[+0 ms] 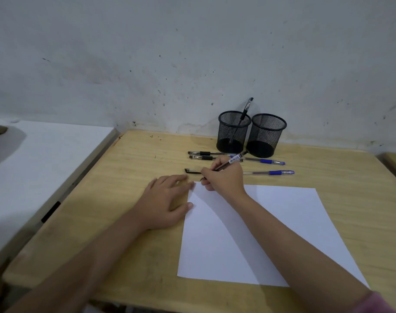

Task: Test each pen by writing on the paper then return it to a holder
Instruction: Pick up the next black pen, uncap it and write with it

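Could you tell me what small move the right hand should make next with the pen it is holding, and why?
Probably lower the pen tip onto the paper and make a short stroke. The right hand grips it in a writing pose at the sheet's far left corner, the left hand steadies the edge, and the paper looks unmarked.

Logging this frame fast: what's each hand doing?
Left hand: open, flat on the table at the paper edge.
Right hand: gripping a pen.

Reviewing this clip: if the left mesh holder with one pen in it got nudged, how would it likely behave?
The left mesh holder looks light, being open wire mesh, so it would probably slide on the wooden table. Its wide base suggests it resists tipping, though the leaning pen adds slight top weight.
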`<state>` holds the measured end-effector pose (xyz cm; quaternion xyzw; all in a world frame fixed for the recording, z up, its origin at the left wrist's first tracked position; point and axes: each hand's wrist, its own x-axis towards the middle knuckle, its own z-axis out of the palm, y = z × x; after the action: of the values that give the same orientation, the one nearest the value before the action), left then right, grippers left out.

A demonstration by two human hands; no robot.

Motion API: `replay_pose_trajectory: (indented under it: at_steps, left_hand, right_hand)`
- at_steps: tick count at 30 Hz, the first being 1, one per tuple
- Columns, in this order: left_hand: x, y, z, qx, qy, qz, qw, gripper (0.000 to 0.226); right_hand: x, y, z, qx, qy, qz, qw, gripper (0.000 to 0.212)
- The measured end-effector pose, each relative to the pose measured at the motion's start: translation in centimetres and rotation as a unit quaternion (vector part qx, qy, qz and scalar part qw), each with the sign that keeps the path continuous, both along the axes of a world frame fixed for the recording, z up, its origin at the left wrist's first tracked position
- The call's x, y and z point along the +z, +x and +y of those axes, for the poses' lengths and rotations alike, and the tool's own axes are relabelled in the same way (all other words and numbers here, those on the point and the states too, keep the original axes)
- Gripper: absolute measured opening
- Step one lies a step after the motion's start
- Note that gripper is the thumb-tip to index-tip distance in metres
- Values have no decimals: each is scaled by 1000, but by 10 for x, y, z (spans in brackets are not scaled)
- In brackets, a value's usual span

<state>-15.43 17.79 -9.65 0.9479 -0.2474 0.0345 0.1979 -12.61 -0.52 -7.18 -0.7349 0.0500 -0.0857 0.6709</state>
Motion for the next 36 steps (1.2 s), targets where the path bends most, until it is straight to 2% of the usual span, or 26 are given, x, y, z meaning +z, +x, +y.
replay_pose_trajectory:
  at_steps: [6, 15, 36]
  left_hand:
    - [-2, 1, 1, 6, -41, 13, 999, 65]
    - [-5, 2, 0, 13, -47, 10, 999, 63]
    - [-2, 2, 0, 17, -43, 8, 999, 66]
  right_hand:
    - [-14, 6, 5, -18, -20, -50, 998, 29]
    - [-17, 7, 5, 19, -22, -48, 998, 24]
    - [-17, 10, 7, -1, -48, -62, 997, 31]
